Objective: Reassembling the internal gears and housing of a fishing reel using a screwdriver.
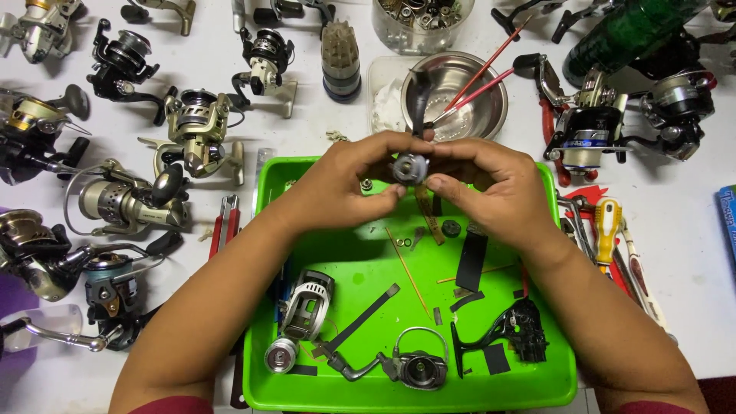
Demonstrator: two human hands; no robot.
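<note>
Both my hands meet above the far end of a green tray (337, 253). My left hand (345, 184) and my right hand (491, 180) pinch a small grey round reel part (410, 166) between their fingertips. In the tray lie a silver reel body (307, 303), a crank handle (349, 337), a rotor with a wire bail (420, 366), a black reel frame (525, 330), black strips and several small washers and screws.
Several spinning reels (126, 203) crowd the white table left of the tray. A steel bowl (456, 96) with red-handled brushes stands behind it, next to a clear jar of parts (422, 23). More reels and screwdrivers (606, 230) lie on the right.
</note>
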